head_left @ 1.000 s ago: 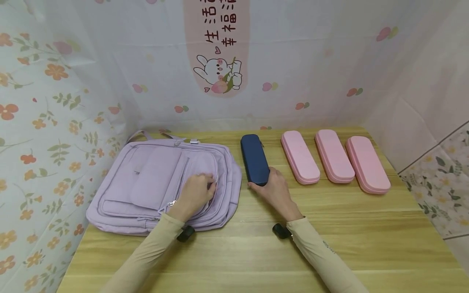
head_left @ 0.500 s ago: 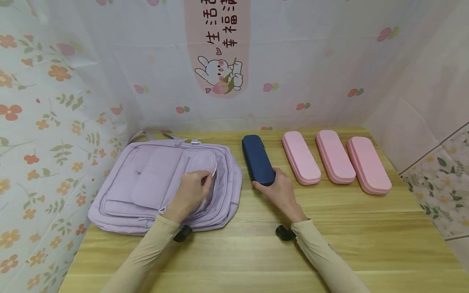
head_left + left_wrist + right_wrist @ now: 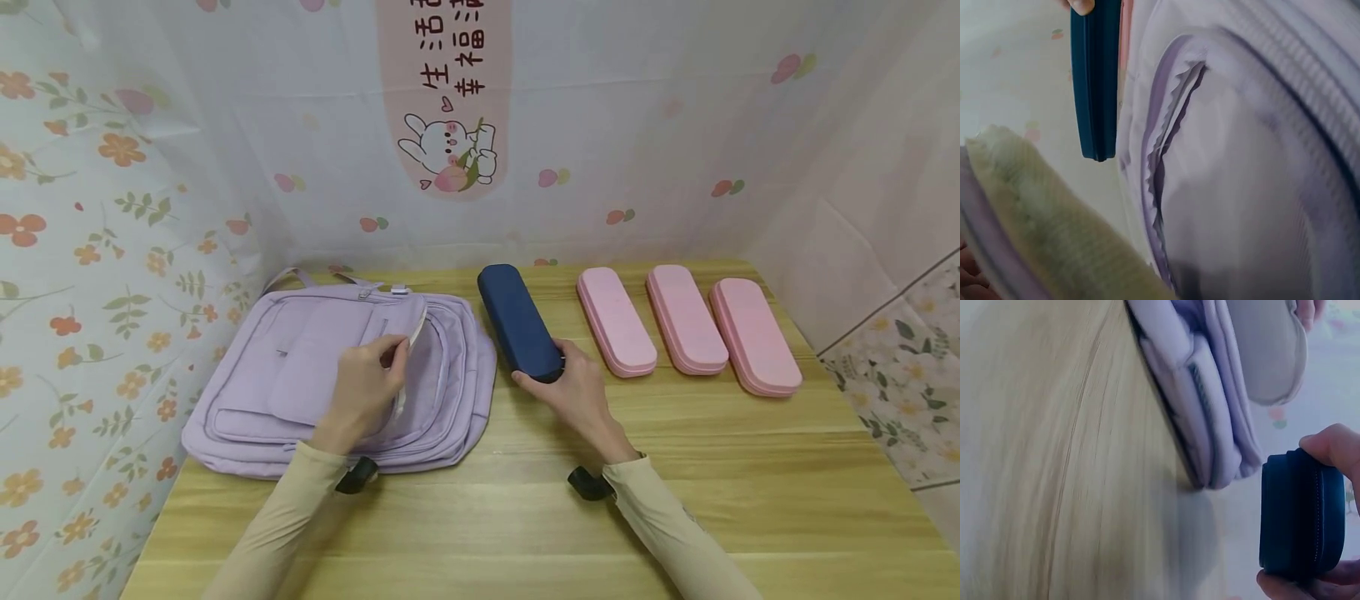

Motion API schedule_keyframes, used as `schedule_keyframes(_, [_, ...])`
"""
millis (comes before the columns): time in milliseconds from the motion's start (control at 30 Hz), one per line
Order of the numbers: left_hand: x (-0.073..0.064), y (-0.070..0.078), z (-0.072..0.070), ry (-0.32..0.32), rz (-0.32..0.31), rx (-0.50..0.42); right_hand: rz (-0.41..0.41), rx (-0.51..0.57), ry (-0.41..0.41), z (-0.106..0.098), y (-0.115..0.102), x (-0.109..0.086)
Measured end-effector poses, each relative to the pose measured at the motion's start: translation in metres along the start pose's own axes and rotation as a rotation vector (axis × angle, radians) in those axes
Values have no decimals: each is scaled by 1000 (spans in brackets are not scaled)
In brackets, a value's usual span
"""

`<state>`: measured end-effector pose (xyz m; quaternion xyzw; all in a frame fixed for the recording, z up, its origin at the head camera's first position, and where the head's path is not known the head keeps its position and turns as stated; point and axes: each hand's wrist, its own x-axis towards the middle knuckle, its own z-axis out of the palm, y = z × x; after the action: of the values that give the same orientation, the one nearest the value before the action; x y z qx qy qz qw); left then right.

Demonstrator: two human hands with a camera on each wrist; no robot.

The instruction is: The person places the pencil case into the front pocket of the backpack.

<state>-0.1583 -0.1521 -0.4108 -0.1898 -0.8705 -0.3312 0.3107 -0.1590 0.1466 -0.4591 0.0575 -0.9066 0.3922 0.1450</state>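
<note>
A lavender backpack [image 3: 300, 367] lies flat on the table's left side. My left hand [image 3: 363, 375] pinches the edge of its front pocket flap [image 3: 412, 333] and holds it folded up; the left wrist view looks into the opened pocket [image 3: 1235, 187]. Beside the bag, my right hand [image 3: 577, 392] grips a navy-blue zippered pencil case [image 3: 521, 321] by its near end, thumb on one side and fingers on the other. The right wrist view shows the case's short end, raised off the wooden surface.
Three pink cases, a left one [image 3: 617, 321], a middle one [image 3: 686, 321] and a right one [image 3: 755, 337], lie slanted in a row on the wooden table [image 3: 750, 500]. A patterned curtain [image 3: 637, 125] hangs behind the table's far edge.
My left hand has moved left, pulling the pocket flap up and back so the pocket gapes. The navy pencil case, lifted by my right hand, has tilted and its far end has swung left.
</note>
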Motion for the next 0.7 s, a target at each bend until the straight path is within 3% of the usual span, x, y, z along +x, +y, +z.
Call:
schedule_keyframes(433, [12,-5,-22,85,-51,-1,-109,13,-101,-3,-23,-11])
schedule_keyframes(700, [11,-8,-27,115,-81,4,-231,36,-157,3,-35,-13])
